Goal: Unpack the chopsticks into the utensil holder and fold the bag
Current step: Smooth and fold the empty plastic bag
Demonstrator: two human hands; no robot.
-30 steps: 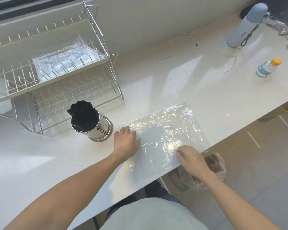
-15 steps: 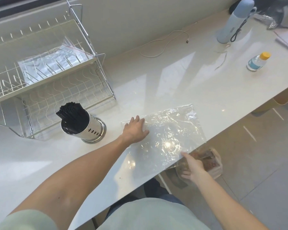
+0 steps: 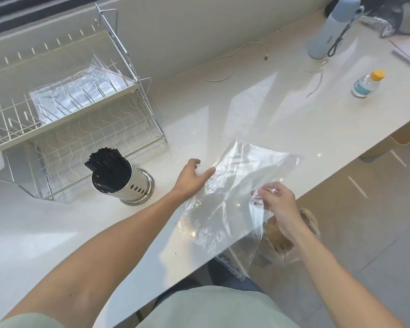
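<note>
A clear plastic bag [image 3: 230, 195] lies crumpled near the front edge of the white counter [image 3: 258, 114], with its near part lifted and hanging past the edge. My right hand [image 3: 278, 204] pinches the bag's near right edge and holds it up. My left hand [image 3: 191, 177] rests at the bag's far left edge, fingers spread, touching the plastic. To the left stands a steel utensil holder [image 3: 126, 183], filled with black chopsticks [image 3: 107, 163] that lean to the left.
A wire dish rack [image 3: 64, 124] with plastic bags on its upper shelf stands at the back left. A white cable [image 3: 234, 62], a pale blue flask [image 3: 329, 29] and a small yellow-capped bottle [image 3: 367, 82] sit at the back right. A bag with brown contents [image 3: 291, 235] lies below the counter edge.
My right hand has come up from below the counter edge and taken the bag's near edge, lifting it. The bag is no longer flat. My left hand stays at the far left edge.
</note>
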